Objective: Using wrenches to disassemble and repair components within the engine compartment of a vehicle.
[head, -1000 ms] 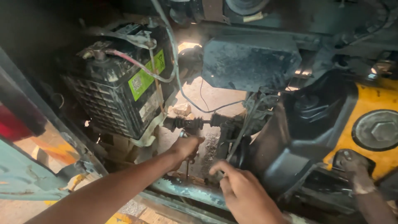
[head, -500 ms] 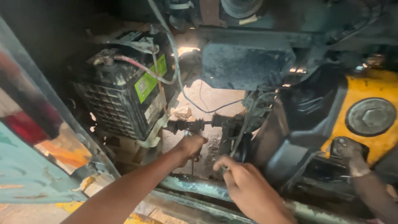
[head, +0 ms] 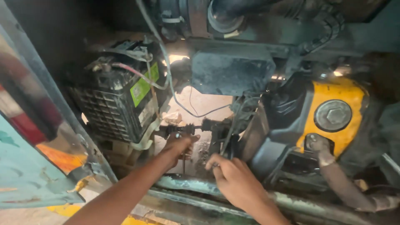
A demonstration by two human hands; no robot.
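Right of the grimy black ribbed battery (head: 114,106), the left hand (head: 178,146) curls its fingers (head: 188,140) around a dark threaded horizontal rod (head: 183,129). The right hand (head: 233,177), loosely curled, fingertips (head: 213,160) touching thin wires (head: 227,141) just right of the rod.

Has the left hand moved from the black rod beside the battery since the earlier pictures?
No. The left hand stays at the black rod, right of the battery; only the camera view shifted.

head view, close, looking down.
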